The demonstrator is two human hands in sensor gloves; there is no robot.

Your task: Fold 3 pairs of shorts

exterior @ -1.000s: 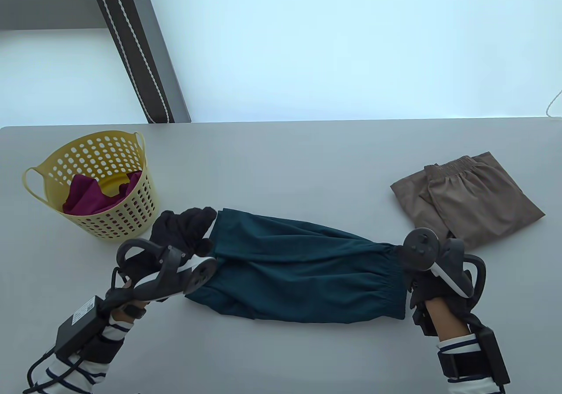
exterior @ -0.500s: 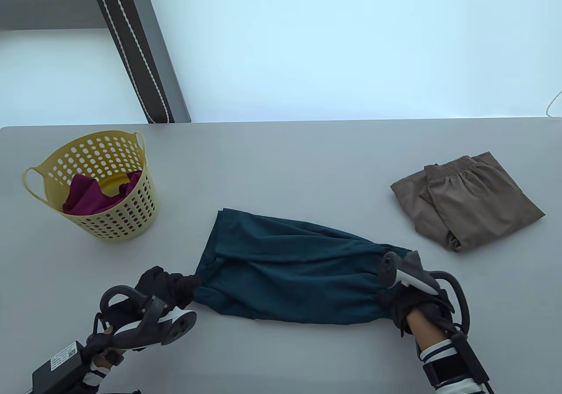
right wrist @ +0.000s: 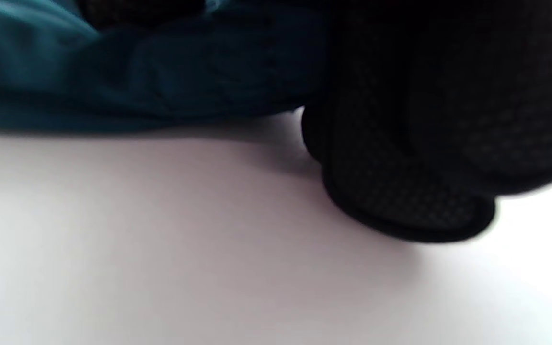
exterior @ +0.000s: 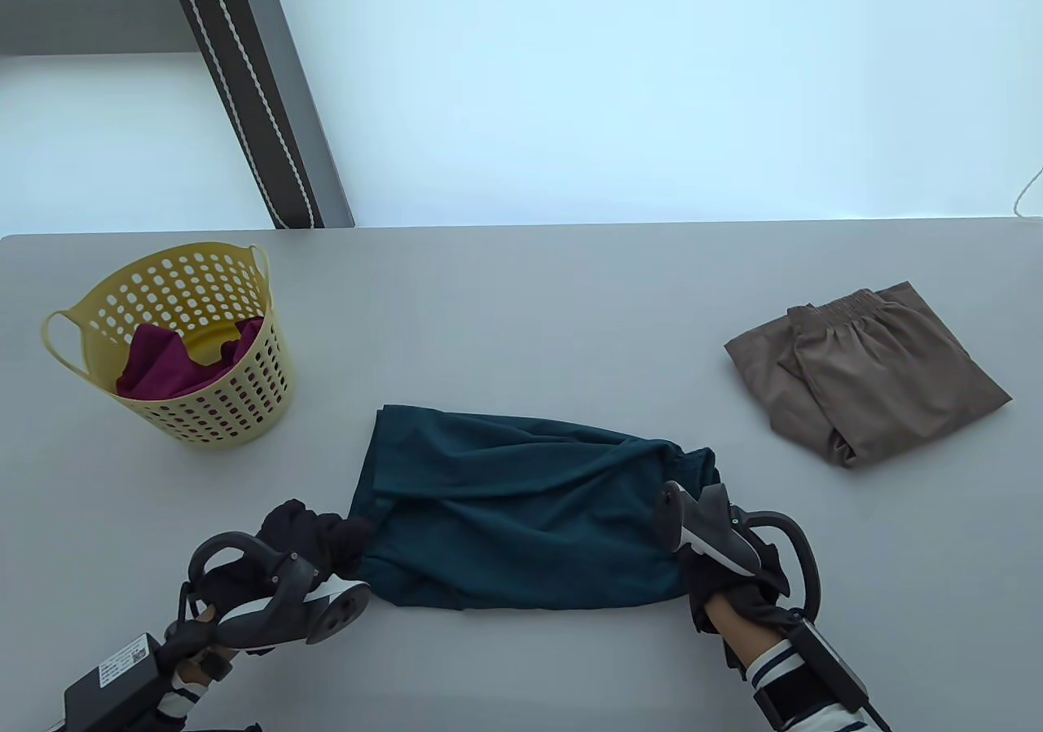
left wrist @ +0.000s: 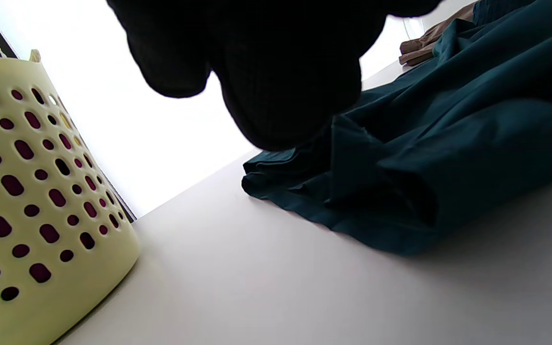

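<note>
Teal woven fabric, the dark teal shorts (exterior: 521, 512), lies near the front middle of the pale grey table (exterior: 521, 308), folded once lengthwise by the look of it, legs stacked, hems at the left end and the gathered waistband at the right.

Left hand (exterior: 314, 536) in its black glove: fingers bunched on the near-left corner of the teal cloth, pinching the hem edge. Left wrist view shows the fingertips (left wrist: 281, 96) curled down onto a pleat of that hem.

Right hand (exterior: 721, 573): sits at the near-right corner, at the waistband. Tracker covers most of it from above. Right wrist view is blurred, but the gloved fingers (right wrist: 400, 167) appear curled against the cloth; judged to be gripping the waistband.

Far right: tan folded shorts with elastic waistband (exterior: 868, 373), a compact bundle, well apart from the teal pair. Counts as one pair done.

Far left: pale yellow perforated plastic basket (exterior: 175, 341), upright, holding crumpled magenta cloth (exterior: 167, 365), probably the third pair, untouched.

Judgement: one of three finished; second pair mid-fold, a crosswise fold likely outstanding; third not yet begun. Roughly halfway.
</note>
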